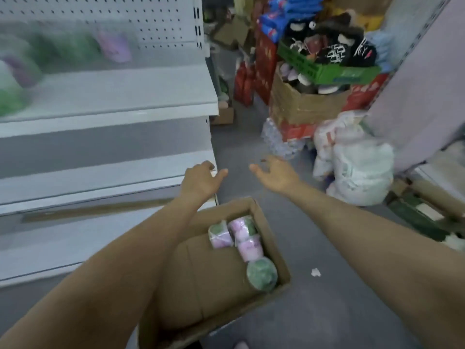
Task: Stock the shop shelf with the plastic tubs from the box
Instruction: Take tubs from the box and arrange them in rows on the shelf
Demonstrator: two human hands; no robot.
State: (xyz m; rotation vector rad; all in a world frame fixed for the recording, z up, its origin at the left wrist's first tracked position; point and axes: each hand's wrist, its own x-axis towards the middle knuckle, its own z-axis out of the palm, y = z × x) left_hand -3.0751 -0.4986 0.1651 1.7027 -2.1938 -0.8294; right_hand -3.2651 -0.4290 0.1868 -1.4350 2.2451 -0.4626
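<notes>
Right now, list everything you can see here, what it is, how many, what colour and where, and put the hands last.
Cardboard box: one, brown, on the floor below the hands.
Plastic tubs in box: several, pink and green, wrapped, along the box's right side; exact count unclear.
Tubs on shelf: several, green and purple, blurred, upper left.
Shelf unit: one, white, left side, lower shelves bare.
Stock pile: mixed boxes and goods, red, green, brown, blue, back right.
White bags: a few, right of the aisle.
Paper scrap: one, white, on the grey floor.
Left hand: empty, fingers loose, by the shelf end.
Right hand: empty, fingers spread, above the floor.
</notes>
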